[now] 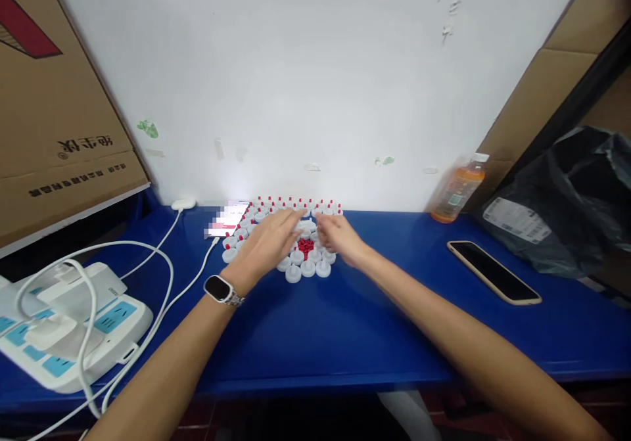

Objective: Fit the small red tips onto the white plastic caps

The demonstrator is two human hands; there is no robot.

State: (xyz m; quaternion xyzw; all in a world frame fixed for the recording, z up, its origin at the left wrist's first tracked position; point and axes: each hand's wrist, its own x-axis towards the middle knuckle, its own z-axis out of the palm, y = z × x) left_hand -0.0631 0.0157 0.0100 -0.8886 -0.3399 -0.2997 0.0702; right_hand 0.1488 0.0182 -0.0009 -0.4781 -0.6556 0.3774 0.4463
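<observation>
Several white round nozzle caps (293, 273) stand in a cluster on the blue table, many at the back topped with small red tips. Loose red tips (305, 249) lie heaped among them. My left hand (273, 237), with a watch at its wrist, reaches over the cluster, fingers and thumb closed about a white nozzle cap (306, 226). Close beside it on the right, my right hand (338, 236) is closed in a pinch. Whatever sits between its fingertips is too small to make out. The hands partly cover the caps beneath them.
A lit phone (229, 221) on a white cable lies left of the caps. Further left stands a power strip (98, 323) with looping cords. To the right are a dark phone (493, 273), an orange drink bottle (458, 188) and a black bag (566, 198). A white wall (315, 86) rises behind.
</observation>
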